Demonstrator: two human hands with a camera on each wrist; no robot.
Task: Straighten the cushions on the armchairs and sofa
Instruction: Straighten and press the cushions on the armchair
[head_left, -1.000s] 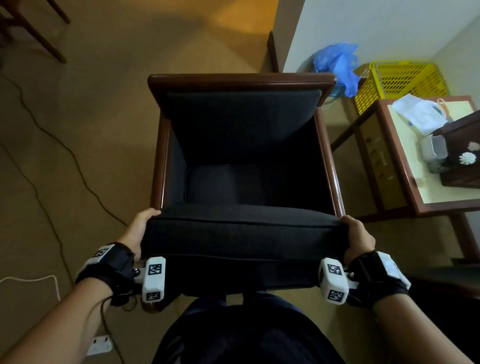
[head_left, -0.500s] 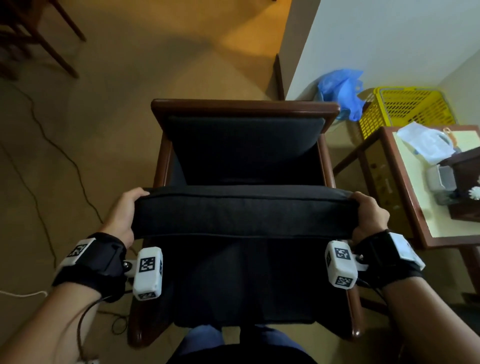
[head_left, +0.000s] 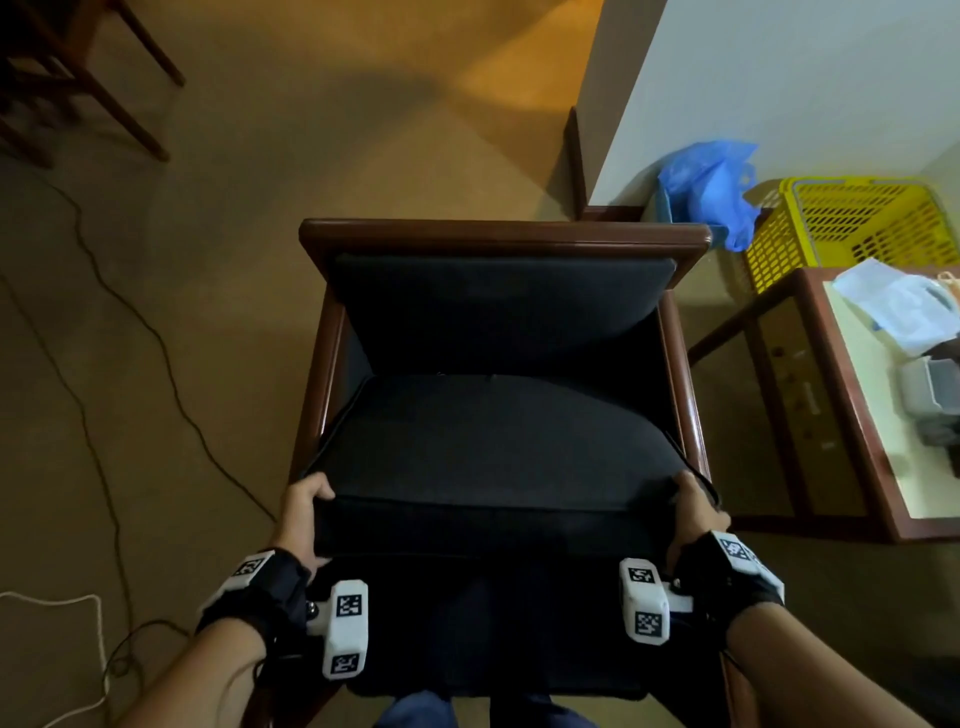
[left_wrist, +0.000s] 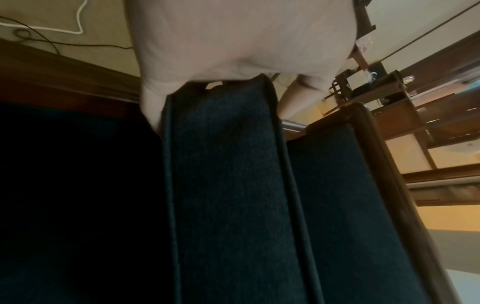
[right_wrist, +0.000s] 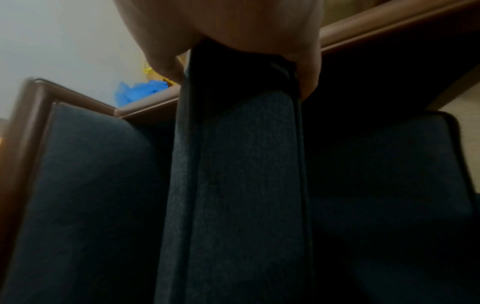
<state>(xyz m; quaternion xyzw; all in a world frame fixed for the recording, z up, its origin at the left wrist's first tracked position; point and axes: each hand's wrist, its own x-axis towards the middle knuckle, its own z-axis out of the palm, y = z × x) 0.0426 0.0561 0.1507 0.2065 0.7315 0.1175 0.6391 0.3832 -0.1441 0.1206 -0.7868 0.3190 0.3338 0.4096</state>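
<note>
Both your hands, left (head_left: 304, 512) and right (head_left: 693, 506), grip the seat cushion (head_left: 493, 447) by its front corners, steering it square into the armchair (head_left: 504, 236).

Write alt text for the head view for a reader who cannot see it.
Both hands, left hand and right hand, grip the front corners of a dark seat cushion in a wooden armchair. A side table and a yellow basket stand to its right.
</note>
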